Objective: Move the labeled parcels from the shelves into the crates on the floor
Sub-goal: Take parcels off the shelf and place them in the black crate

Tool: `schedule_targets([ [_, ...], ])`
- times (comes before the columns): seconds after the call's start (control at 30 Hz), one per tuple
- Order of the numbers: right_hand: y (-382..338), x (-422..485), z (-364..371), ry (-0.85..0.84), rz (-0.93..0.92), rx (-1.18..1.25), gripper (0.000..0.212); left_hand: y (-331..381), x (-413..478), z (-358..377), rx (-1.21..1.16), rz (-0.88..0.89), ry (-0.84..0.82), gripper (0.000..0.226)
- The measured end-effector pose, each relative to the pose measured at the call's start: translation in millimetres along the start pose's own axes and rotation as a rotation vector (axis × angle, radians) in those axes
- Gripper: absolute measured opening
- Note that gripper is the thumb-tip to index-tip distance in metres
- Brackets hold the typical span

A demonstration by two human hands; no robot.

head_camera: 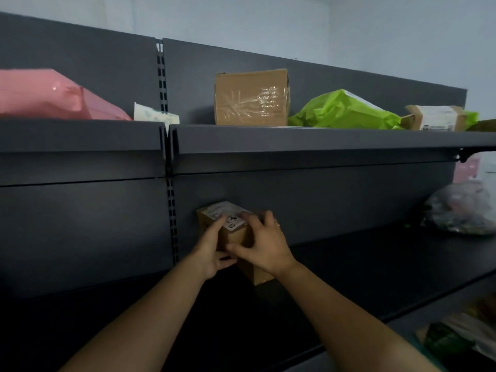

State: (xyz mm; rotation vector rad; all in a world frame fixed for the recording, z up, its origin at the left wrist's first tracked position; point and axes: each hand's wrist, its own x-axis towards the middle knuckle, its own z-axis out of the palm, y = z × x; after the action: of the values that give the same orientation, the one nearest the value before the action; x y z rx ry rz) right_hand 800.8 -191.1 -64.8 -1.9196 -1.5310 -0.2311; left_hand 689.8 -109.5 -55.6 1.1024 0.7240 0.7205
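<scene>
both hands on the small parcel [237, 236], middle shelf [375, 264], close to the back panel.

the brown box sits tilted. its long axis runs from the back left down toward the near right, and its white label [225, 212] faces up and a little toward the camera. the left hand [212, 251] cups the left side with fingers laid over the label edge, and the right hand [265, 248] wraps the right side, fingers curled over the top, thumb pressed across the front face. both forearms reach straight in from below. i can't tell whether the near corner touches the shelf or is off it. up on the top shelf [322, 138] are a pink bag [53, 98], a taped carton [251, 100] and a green bag [343, 111].
</scene>
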Motion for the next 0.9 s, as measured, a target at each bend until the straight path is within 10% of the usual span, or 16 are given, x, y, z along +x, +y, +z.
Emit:
schedule_targets([
  [0.13,8.5,-2.2,-2.9,-0.032,-0.047,-0.073,0.082,-6.1,7.4,-34.4,-0.029,0.089,0.118,0.045],
  [0.37,30.1,1.3,20.9,-0.138,0.477,0.034,0.100,-32.9,4.8,-73.2,0.066,0.077,0.248,0.057],
  [0.9,0.2,-95.2,8.4,0.231,0.283,0.140,0.112,-60.7,-60.8,-63.6,-0.039,0.158,-0.031,0.055],
])
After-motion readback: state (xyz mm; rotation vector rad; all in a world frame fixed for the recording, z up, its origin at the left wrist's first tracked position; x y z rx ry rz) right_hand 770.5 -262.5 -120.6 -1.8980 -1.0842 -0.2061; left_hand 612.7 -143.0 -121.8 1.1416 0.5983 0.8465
